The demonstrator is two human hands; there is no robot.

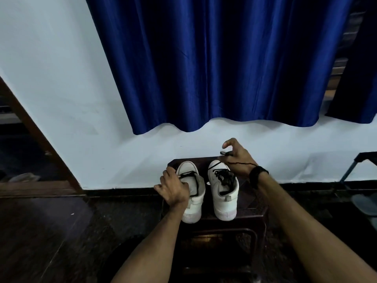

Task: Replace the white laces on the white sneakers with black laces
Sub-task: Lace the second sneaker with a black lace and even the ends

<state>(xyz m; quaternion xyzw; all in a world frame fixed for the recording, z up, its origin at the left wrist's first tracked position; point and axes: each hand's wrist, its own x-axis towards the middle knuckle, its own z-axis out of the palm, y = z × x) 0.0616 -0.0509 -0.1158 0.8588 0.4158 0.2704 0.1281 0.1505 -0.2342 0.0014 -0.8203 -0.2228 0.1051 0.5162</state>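
Two white sneakers stand side by side on a dark stool [255, 219], toes toward the wall. The right sneaker [223, 195] is laced with a black lace [224, 178] up its front. On the left sneaker [193, 199], a black lace [188, 174] crosses the lowest eyelets and hangs loose down its right side. My left hand [173, 188] grips the left sneaker at its left side, fingers curled by the lace. Raised above the right sneaker's toe, my right hand [237, 155] pinches a black lace end [223, 153].
A blue curtain [220, 62] hangs on the white wall behind the stool. A wooden door frame [38, 137] runs along the left. A metal-framed object [359, 170] stands at the right edge. The floor is dark stone.
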